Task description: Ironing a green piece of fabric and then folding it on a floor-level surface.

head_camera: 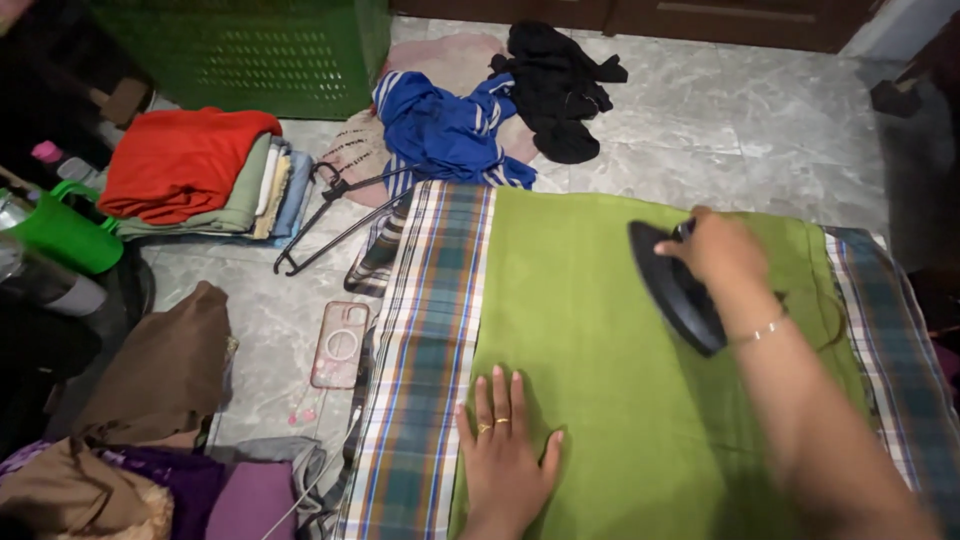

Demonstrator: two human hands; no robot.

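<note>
1. Step in hand, as I judge it: ironing. The right hand [722,245] is clenched round the handle of a black iron [676,287], which sits on the far right part of a green cloth [600,340].
2. The left hand [505,450] lies flat and released, fingers spread, pressing the near left part of the green cloth — holding nothing, only pinning the fabric down.
3. The green cloth is spread over a plaid cloth [425,350] that serves as padding on the floor; plaid shows at both the left and right sides.
4. Next move calls for, in my reading: a sweep of the iron across the open green stretch between the two hands, with the flat hand kept well apart from the sole.
5. Edges: the green cloth's left edge runs just beside the left hand; its far edge lies close behind the iron.
6. Open room: bare marble floor [720,120] lies beyond the far edge. To the left it is crowded — a phone [340,345] in a pink case just off the plaid, black hangers [335,215], a stack of folded clothes [200,175], a blue garment [445,130].
</note>
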